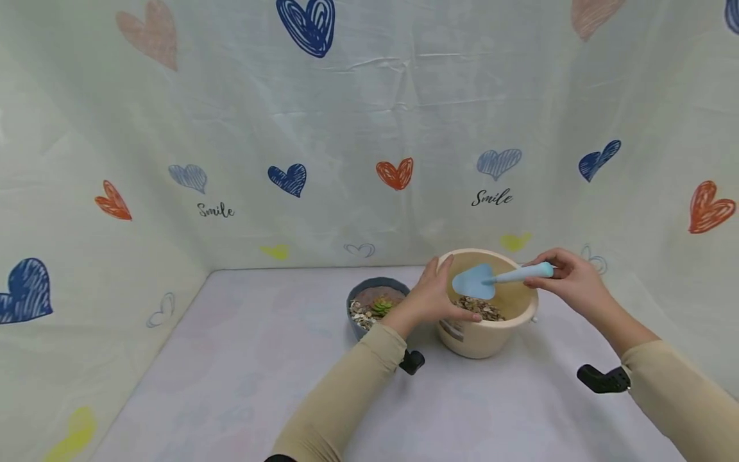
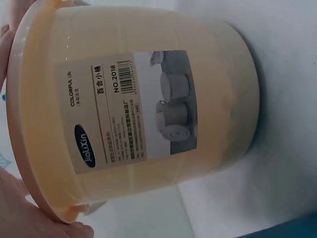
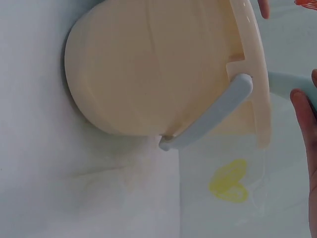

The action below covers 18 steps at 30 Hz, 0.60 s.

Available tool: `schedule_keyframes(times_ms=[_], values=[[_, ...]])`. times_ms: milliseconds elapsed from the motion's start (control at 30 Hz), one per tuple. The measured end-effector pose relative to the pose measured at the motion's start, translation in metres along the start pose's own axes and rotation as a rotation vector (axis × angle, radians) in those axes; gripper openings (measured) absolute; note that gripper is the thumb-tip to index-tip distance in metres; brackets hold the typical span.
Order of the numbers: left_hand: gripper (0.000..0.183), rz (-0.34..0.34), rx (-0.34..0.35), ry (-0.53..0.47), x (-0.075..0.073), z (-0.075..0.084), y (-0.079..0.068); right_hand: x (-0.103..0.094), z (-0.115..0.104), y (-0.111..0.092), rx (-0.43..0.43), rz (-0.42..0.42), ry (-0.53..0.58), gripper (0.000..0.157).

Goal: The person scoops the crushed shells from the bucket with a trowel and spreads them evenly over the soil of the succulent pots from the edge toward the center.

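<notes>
A cream plastic bucket (image 1: 476, 346) stands upright on the table, with brown, chip-like loose material (image 1: 482, 308) inside. My left hand (image 1: 427, 300) holds its left rim, fingers and thumb spread along the edge. Over the bucket's mouth, my right hand (image 1: 571, 279) pinches the handle of a light blue trowel (image 1: 476, 281), whose blade points left. A printed label (image 2: 129, 114) shows on the bucket's side in the left wrist view. The bucket's grey carrying handle (image 3: 213, 114) hangs down in the right wrist view.
Left of the bucket sits a dark blue-grey round pot (image 1: 353, 317), partly behind my left hand. It holds a green succulent (image 1: 382, 306), pale stones and brownish soil. The pale table (image 1: 260, 366) meets a heart-printed curtain (image 1: 358, 128) at the back.
</notes>
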<state>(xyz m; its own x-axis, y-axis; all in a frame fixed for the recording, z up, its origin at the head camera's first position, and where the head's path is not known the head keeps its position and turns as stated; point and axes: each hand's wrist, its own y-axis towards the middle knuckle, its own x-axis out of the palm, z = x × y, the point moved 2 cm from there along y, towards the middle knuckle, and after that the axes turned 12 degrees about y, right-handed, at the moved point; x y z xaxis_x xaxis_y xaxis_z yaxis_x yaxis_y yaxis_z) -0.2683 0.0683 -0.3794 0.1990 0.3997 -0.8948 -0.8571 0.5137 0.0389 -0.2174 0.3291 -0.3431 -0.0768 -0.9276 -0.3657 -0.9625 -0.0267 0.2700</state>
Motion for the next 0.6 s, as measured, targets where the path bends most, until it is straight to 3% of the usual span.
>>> schedule_keyframes(times_ms=[133,333,600], values=[[0.13,0.002,0.004,0.033,0.001,0.0,0.001,0.002,0.001,0.01,-0.015,-0.03,-0.108,0.034],[0.128,-0.001,0.039,0.047,0.003,-0.004,0.0,0.007,0.004,0.026,-0.099,-0.09,-0.214,0.024],[0.127,0.018,0.047,0.053,0.006,-0.006,-0.001,0.013,0.008,0.038,-0.139,-0.125,-0.327,0.02]])
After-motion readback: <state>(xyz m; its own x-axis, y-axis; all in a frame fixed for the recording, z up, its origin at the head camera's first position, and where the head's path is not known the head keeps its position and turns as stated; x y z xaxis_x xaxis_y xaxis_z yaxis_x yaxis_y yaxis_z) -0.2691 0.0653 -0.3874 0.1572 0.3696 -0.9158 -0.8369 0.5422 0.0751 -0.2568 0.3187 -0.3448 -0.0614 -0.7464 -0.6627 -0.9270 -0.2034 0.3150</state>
